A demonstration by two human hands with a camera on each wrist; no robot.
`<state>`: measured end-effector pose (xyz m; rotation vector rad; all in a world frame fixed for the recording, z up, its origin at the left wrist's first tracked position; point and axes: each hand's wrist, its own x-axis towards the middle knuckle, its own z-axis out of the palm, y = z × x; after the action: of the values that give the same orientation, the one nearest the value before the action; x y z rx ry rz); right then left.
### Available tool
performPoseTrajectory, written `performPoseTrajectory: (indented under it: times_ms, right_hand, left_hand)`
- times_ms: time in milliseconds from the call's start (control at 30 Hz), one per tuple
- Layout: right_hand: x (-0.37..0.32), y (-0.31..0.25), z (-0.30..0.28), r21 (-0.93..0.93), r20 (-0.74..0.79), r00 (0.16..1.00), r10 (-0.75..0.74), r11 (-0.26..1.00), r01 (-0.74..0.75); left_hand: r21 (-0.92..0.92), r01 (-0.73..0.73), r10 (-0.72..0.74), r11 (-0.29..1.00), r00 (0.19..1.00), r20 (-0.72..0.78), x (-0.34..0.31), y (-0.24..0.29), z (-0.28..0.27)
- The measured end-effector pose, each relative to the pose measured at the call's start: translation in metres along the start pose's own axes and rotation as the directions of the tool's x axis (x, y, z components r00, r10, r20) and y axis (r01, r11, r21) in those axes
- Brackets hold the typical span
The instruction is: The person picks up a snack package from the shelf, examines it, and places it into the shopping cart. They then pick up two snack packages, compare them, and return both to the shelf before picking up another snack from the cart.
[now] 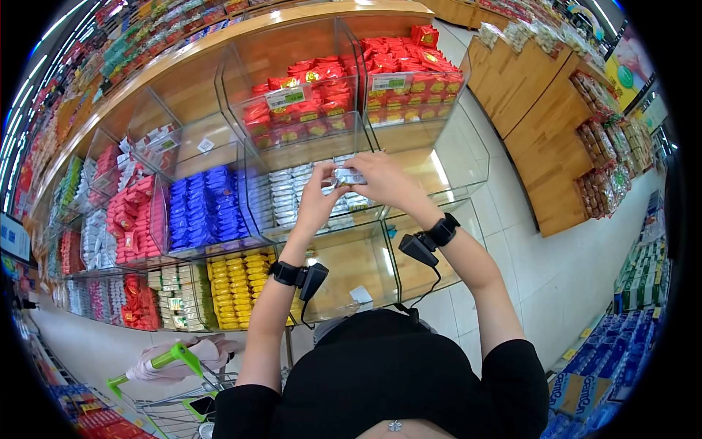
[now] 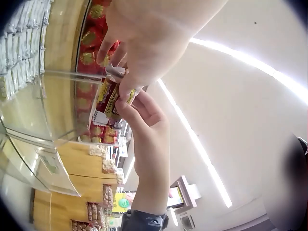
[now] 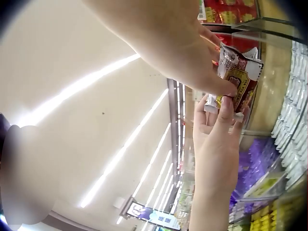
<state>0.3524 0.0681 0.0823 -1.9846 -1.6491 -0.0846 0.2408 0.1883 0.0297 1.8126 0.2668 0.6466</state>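
currently: one small snack packet (image 1: 349, 176), red and gold print on glossy film, held in the air between both hands, just above the stocked silver-white packets (image 1: 284, 196). left hand (image 1: 319, 199) pinches one end between thumb and fingertips; right hand (image 1: 385, 181) pinches the other end likewise. judged light, thin, crinkly and rather slick, contents possibly crushable. best held by the crimped end seams or flat edges, not squeezed mid-body.
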Motion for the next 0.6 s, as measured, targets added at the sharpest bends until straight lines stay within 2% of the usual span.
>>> performPoseTrajectory:
  times_ms: [67,133,200,300,333,400,467,533,600]
  right_hand:
    - [0.003,0.013,0.02,0.021,0.034,0.999,0.023,0.999,-0.024]
    - [0.004,0.024,0.035,0.021,0.072,0.997,0.018,1.0,-0.02]
    - [0.007,0.031,0.046,0.022,0.109,0.994,0.013,1.0,-0.015]
    - [0.013,0.032,0.053,-0.053,0.282,0.955,0.091,0.995,-0.079]
    - [0.014,0.034,0.057,-0.055,0.284,0.954,0.093,0.995,-0.081]
    - [0.015,0.044,0.072,-0.145,0.377,0.925,0.045,0.989,0.012]
    - [0.019,0.048,0.085,-0.185,0.411,0.911,0.021,0.981,0.061]
    - [0.022,0.047,0.094,-0.326,0.576,0.806,0.133,0.942,0.077]
    - [0.025,0.047,0.099,-0.33,0.611,0.781,0.131,0.938,0.101]
  left_hand:
    - [-0.011,0.019,-0.019,1.0,1.0,0.014,0.001,-0.022,0.001]
    - [0.156,-0.001,-0.002,0.988,1.0,0.021,0.001,-0.04,0.001]
    - [0.155,0.045,-0.051,0.987,0.998,0.036,0.0,-0.052,0.001]
    - [0.238,0.125,-0.154,0.963,0.982,0.106,-0.002,-0.063,-0.002]
    - [0.236,0.127,-0.155,0.964,0.982,0.107,-0.003,-0.065,-0.003]
    - [0.379,-0.007,-0.07,0.925,0.98,0.188,-0.005,-0.073,-0.009]
    - [0.399,0.009,-0.1,0.917,0.973,0.209,-0.009,-0.084,-0.013]
    - [0.353,0.125,-0.242,0.927,0.92,0.309,-0.013,-0.1,-0.015]
    - [0.363,0.135,-0.256,0.922,0.916,0.309,-0.013,-0.101,-0.017]
